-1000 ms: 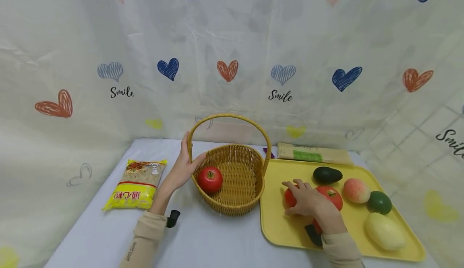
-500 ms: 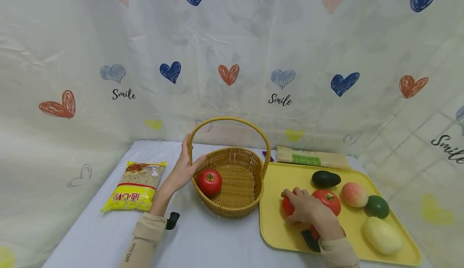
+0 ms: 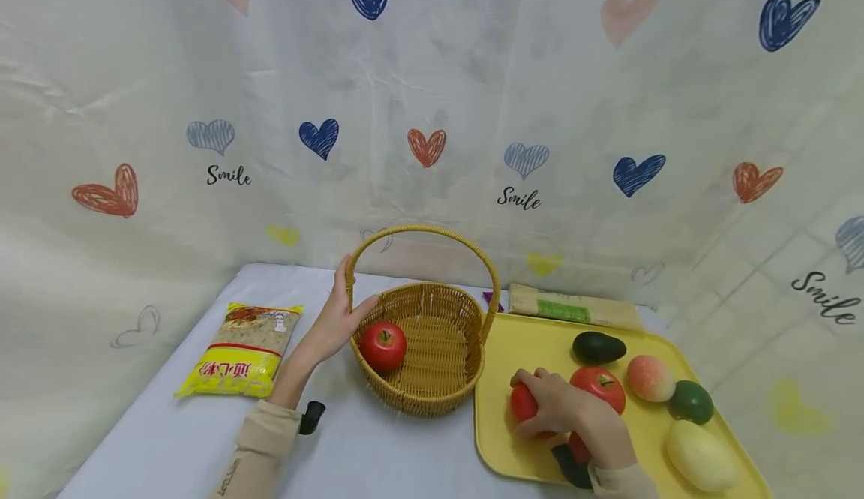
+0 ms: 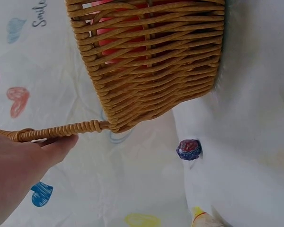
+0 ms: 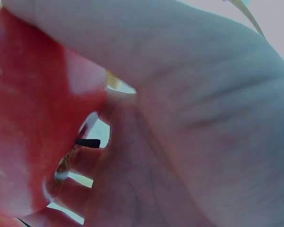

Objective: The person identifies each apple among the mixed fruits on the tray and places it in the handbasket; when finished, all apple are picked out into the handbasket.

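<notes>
- Head view: the held apple is gripped by the right hand on the left side of the yellow tray. A second ago the fingers were spread over it; now they are curled round it. So a good hold seems to have been made. Whether it has been lifted at all cannot be told.
- Head view, too: the basket is held at its handle by the left hand, as before. The other apple is seen inside.
- Left wrist view: the handle is kept between thumb and fingers; most fingertips are hidden.
- Right wrist view: the held apple is hugged by thumb and fingers. Its stem is pointed at the palm. It is roundish, so no clear long axis is shown.
</notes>
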The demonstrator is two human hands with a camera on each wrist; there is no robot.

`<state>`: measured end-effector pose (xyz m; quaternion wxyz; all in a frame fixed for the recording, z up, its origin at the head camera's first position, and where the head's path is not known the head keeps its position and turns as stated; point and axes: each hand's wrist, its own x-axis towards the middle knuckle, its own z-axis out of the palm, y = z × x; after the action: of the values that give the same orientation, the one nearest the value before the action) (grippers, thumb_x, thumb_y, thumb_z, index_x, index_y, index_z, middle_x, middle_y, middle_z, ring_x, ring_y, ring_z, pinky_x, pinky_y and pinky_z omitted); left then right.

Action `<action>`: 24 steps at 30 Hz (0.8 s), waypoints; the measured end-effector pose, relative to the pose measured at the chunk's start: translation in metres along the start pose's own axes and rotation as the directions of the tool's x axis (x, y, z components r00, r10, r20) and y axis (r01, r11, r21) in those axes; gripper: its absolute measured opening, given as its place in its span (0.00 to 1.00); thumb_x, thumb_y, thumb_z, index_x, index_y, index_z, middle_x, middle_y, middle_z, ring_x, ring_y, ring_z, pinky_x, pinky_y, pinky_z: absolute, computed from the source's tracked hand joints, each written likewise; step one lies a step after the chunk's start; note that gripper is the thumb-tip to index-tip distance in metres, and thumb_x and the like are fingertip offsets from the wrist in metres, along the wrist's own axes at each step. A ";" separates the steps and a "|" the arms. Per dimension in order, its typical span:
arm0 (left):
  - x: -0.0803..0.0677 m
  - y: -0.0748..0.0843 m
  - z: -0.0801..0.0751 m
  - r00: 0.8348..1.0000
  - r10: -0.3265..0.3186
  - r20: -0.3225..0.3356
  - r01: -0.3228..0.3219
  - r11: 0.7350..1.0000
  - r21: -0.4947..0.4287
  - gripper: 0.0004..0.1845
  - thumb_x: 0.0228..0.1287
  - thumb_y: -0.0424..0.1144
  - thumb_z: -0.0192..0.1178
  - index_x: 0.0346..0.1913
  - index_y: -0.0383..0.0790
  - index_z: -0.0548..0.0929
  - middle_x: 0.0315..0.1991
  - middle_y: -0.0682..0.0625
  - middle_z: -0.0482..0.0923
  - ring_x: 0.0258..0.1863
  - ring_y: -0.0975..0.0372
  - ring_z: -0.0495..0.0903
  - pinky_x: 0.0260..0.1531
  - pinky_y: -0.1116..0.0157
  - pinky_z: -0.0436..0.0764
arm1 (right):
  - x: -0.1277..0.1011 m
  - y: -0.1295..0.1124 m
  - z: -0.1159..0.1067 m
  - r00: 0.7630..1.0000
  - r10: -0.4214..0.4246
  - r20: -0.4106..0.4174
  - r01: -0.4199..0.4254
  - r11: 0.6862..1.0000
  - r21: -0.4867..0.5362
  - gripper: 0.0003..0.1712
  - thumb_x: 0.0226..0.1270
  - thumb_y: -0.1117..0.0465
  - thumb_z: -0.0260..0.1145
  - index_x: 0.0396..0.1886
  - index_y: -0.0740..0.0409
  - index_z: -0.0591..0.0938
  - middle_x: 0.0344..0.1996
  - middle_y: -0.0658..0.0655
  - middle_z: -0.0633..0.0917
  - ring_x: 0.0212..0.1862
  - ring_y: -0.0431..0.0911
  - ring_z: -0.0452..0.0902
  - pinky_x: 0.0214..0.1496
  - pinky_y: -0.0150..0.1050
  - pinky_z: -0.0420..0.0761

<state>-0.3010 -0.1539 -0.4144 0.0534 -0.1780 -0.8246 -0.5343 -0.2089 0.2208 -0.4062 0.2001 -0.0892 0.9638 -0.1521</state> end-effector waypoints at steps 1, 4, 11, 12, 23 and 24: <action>0.000 -0.001 0.000 1.000 0.002 0.001 -0.002 1.000 0.001 0.50 0.78 0.49 0.56 0.83 0.48 0.28 0.85 0.41 0.30 0.84 0.42 0.37 0.79 0.36 0.48 | 0.000 -0.001 0.001 1.000 -0.017 -0.023 0.016 1.000 -0.004 0.36 0.48 0.54 0.82 0.59 0.49 0.77 0.45 0.56 0.77 0.47 0.52 0.72 0.45 0.53 0.81; 0.001 -0.003 0.000 1.000 0.006 0.006 -0.006 1.000 -0.007 0.50 0.78 0.49 0.56 0.83 0.48 0.28 0.85 0.41 0.30 0.84 0.43 0.37 0.80 0.37 0.47 | -0.003 -0.004 0.001 0.989 -0.094 -0.117 0.093 0.996 -0.015 0.36 0.48 0.56 0.82 0.59 0.49 0.78 0.47 0.58 0.78 0.48 0.53 0.73 0.44 0.53 0.83; 0.002 -0.001 -0.002 1.000 -0.010 -0.002 0.010 1.000 0.006 0.51 0.77 0.52 0.56 0.83 0.50 0.28 0.85 0.42 0.30 0.84 0.44 0.39 0.80 0.39 0.48 | -0.010 -0.017 -0.008 0.934 -0.269 -0.234 0.277 0.961 0.002 0.37 0.54 0.54 0.80 0.64 0.50 0.77 0.56 0.61 0.77 0.53 0.56 0.73 0.42 0.49 0.86; 0.002 0.000 -0.002 1.000 -0.013 -0.001 0.013 1.000 0.005 0.51 0.77 0.52 0.56 0.83 0.51 0.28 0.85 0.42 0.30 0.84 0.44 0.39 0.80 0.39 0.48 | -0.011 -0.019 -0.009 0.931 -0.278 -0.235 0.286 0.958 0.000 0.37 0.55 0.52 0.80 0.65 0.49 0.77 0.57 0.60 0.77 0.53 0.55 0.73 0.42 0.48 0.85; 0.002 0.002 -0.003 1.000 -0.014 0.007 0.014 1.000 0.006 0.51 0.78 0.49 0.56 0.83 0.47 0.28 0.85 0.40 0.30 0.84 0.42 0.40 0.79 0.38 0.50 | -0.009 -0.035 -0.009 0.830 -0.374 -0.413 0.350 0.927 -0.137 0.40 0.59 0.48 0.78 0.69 0.47 0.73 0.65 0.55 0.75 0.61 0.52 0.74 0.43 0.46 0.87; 0.002 0.002 -0.003 1.000 -0.013 0.008 0.013 1.000 0.005 0.50 0.78 0.49 0.56 0.83 0.47 0.28 0.85 0.40 0.30 0.84 0.42 0.40 0.79 0.37 0.50 | -0.008 -0.037 -0.008 0.816 -0.385 -0.431 0.356 0.922 -0.150 0.40 0.59 0.48 0.78 0.69 0.46 0.73 0.64 0.54 0.75 0.61 0.51 0.74 0.43 0.46 0.87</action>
<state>-0.3020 -0.1558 -0.4103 0.0470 -0.1745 -0.8274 -0.5317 -0.2009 0.1903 -0.3841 -0.0659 -0.2433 0.9519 -0.1743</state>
